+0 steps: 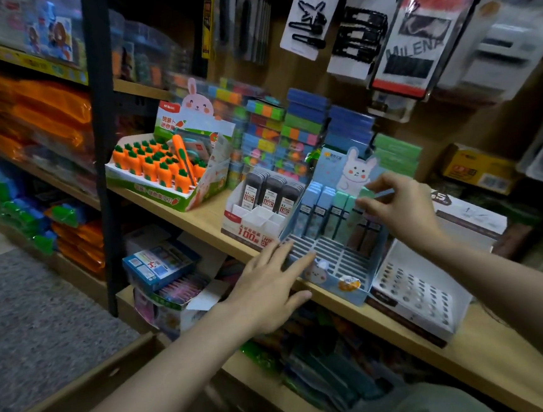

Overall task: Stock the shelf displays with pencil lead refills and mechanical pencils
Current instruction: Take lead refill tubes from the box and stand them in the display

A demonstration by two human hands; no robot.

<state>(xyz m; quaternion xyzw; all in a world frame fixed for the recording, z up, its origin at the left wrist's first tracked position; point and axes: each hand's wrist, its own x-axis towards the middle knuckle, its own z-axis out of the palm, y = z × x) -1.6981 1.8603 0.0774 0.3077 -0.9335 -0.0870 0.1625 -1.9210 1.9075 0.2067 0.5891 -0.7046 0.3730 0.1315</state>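
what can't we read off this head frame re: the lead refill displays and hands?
- Head view: right hand pinches something pale blue; motion blur hides what it is.
- Blue bunny display: printed labels too small and blurred.
- Left hand covers its front-left corner.
- White grid tray: whether the holes hold anything is unclear.

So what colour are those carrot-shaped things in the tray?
Orange with green tops, clearest in the head view.

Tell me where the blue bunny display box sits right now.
In the head view, the blue bunny box sits centre-right on the wooden shelf, between the white lead box and the perforated white tray.
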